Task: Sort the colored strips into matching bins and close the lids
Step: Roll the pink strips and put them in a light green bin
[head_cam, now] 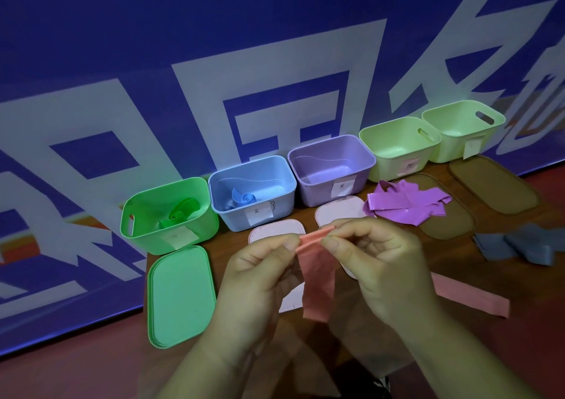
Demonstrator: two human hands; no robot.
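Note:
Both my hands pinch the top end of a pink strip [316, 279] above the table; my left hand [256, 276] holds its left corner and my right hand [379, 264] its right corner. The strip hangs down and trails off to the right over the table. Behind stand several open bins in a row: green bin [153, 230] with a rolled green strip, blue bin [275, 212] with a rolled blue strip, purple bin [360, 166], and two pale yellow-green bins [385, 169] [452, 150]. Purple strips [406, 204] and grey-blue strips [516, 245] lie loose at the right.
Lids lie on the wooden table in front of the bins: a green lid [180, 294], two pale pink lids [275, 233] [339, 212] partly behind my hands, and two brown lids [446, 224] [492, 184]. A blue floor with white letters lies beyond the table's edge.

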